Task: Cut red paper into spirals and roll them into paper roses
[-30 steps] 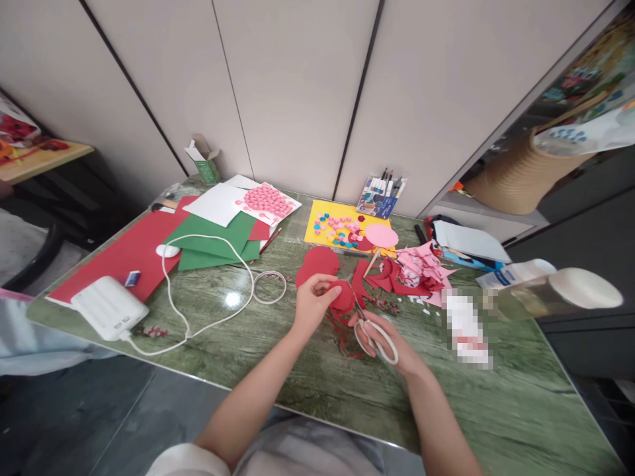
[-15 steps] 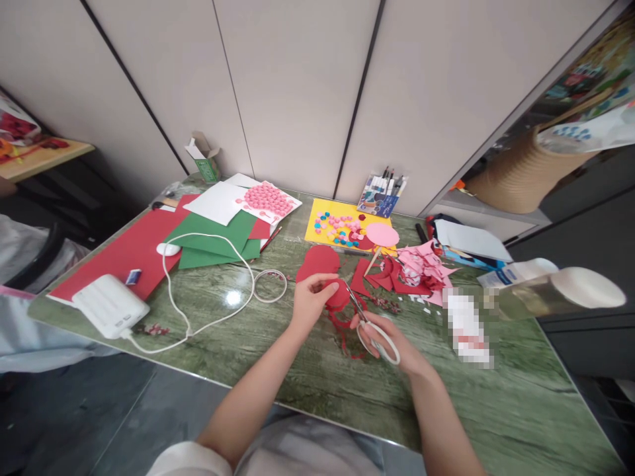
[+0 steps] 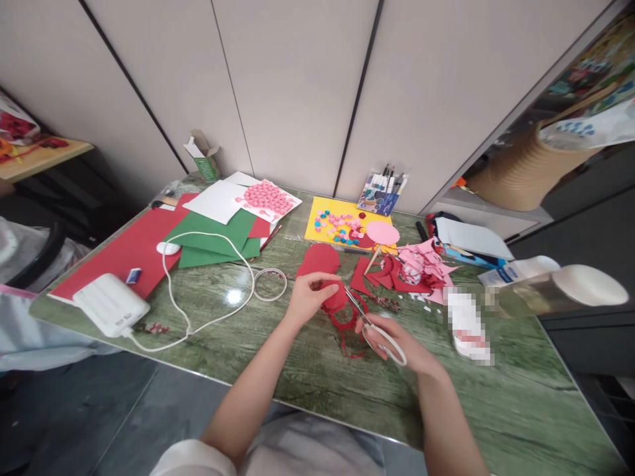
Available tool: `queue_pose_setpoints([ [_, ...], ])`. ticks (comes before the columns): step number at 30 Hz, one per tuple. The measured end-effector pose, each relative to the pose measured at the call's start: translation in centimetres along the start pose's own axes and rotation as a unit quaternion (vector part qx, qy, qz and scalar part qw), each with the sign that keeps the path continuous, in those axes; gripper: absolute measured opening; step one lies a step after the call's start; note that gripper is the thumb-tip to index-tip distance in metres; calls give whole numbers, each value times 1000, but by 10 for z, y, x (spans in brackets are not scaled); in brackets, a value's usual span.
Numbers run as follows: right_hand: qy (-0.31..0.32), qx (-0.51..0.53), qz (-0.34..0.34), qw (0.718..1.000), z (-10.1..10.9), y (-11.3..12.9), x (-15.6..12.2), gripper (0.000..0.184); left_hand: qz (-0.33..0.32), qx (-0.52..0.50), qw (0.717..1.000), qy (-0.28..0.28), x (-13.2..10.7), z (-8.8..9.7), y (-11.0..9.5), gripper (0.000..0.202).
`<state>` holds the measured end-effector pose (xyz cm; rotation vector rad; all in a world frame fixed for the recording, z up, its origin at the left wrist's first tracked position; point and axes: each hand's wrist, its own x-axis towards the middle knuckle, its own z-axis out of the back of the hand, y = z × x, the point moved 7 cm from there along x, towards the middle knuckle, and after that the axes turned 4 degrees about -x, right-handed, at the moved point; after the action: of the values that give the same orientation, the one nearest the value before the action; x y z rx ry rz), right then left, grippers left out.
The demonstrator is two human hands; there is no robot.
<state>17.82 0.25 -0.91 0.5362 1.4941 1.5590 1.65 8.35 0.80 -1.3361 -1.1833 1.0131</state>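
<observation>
Nearby, pink scraps point(image 3: 421, 263) lie right of the scissors point(image 3: 362, 314), red strips point(image 3: 342, 323) just left. Left hand point(image 3: 307, 297) pinches red paper point(image 3: 333, 295) above the table point(image 3: 496, 390); right hand point(image 3: 399, 337), angled inward, holds the scissors.

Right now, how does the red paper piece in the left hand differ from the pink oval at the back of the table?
The red piece is held in the left hand, while the pink oval lies untouched, overlapping the yellow sheet.
The red piece is partly hidden by fingers; the pink oval's whole outline shows.
Both look like flat paper with rounded edges.
</observation>
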Motion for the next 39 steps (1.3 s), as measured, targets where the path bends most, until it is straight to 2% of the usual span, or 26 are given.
queue_pose_setpoints([
  [14, 63, -54, -28, 996, 1, -1, -8, 31, 16, 57, 988, 142, -1, -2, -7, 21],
  [24, 73, -57, -50, 994, 1, -5, -9, 30, 31, 80, 980, 182, -3, -4, -4, 20],
  [27, 56, -58, -47, 996, 3, -4, -8, 30, 29, 60, 986, 155, 0, -3, -3, 25],
  [30, 38, -58, -38, 997, 4, -1, -6, 29, 28, 8, 996, 84, 4, 3, -1, 28],
  [33, 27, -60, -36, 997, 4, 0, -5, 28, 38, -26, 999, 24, 6, 9, 4, 24],
  [35, 25, -62, -34, 997, 4, 1, -5, 28, 41, -26, 999, 10, 6, 10, 5, 20],
  [39, 28, -63, -30, 997, 3, 4, -5, 29, 32, -8, 999, 16, 5, 10, 4, 19],
])
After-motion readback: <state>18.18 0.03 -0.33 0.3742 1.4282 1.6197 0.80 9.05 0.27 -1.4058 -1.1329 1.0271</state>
